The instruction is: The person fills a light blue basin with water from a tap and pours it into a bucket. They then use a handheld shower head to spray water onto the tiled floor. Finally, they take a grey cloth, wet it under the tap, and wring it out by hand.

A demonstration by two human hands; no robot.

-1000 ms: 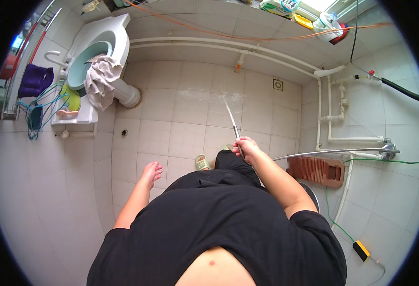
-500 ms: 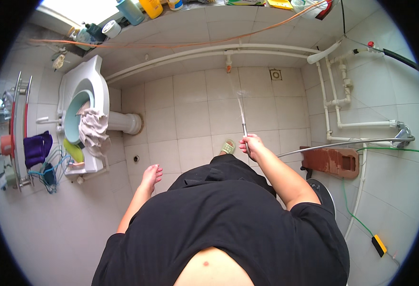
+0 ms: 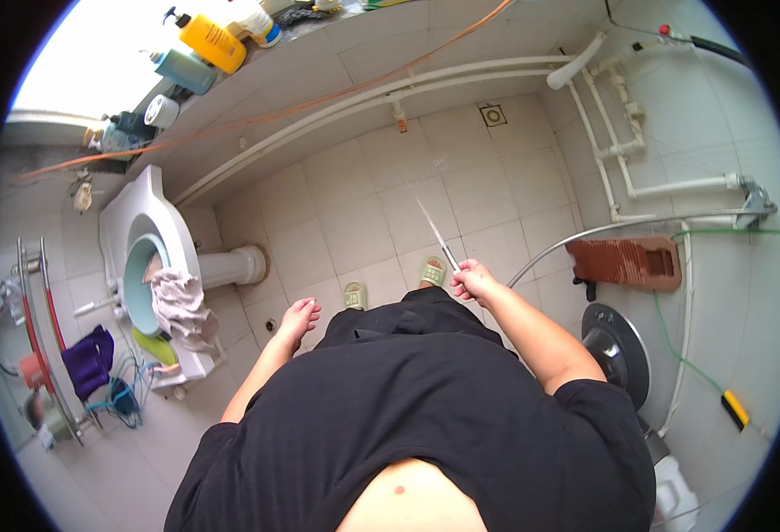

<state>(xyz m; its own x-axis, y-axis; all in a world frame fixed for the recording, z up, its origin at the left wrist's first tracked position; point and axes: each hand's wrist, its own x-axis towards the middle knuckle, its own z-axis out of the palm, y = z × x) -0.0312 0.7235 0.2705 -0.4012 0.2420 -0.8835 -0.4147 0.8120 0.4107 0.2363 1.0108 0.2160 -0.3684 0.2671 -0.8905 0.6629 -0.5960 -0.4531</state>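
My right hand (image 3: 474, 281) is closed around a slim metal spray nozzle (image 3: 449, 257), held over the tiled floor ahead of my feet. A thin jet of water (image 3: 427, 215) leaves its tip toward the far floor. From that hand a silver hose (image 3: 576, 238) arcs to a wall tap (image 3: 751, 202) on the right. My left hand (image 3: 300, 321) hangs at my left side with loosely bent fingers and nothing visible in it. Both feet wear green slippers (image 3: 354, 295).
At left, a white washbasin (image 3: 155, 199) holds a teal tub (image 3: 133, 297) with a pale cloth (image 3: 182, 306) over its rim. Bottles (image 3: 211, 43) line the window ledge. A brown washboard (image 3: 625, 262) leans at right near a round black appliance (image 3: 616, 350). A floor drain (image 3: 493, 114) lies far ahead.
The view has turned, bringing both slippers into sight. The nozzle and its jet now slant more to the left. My left hand has come inward, its fingers more bent.
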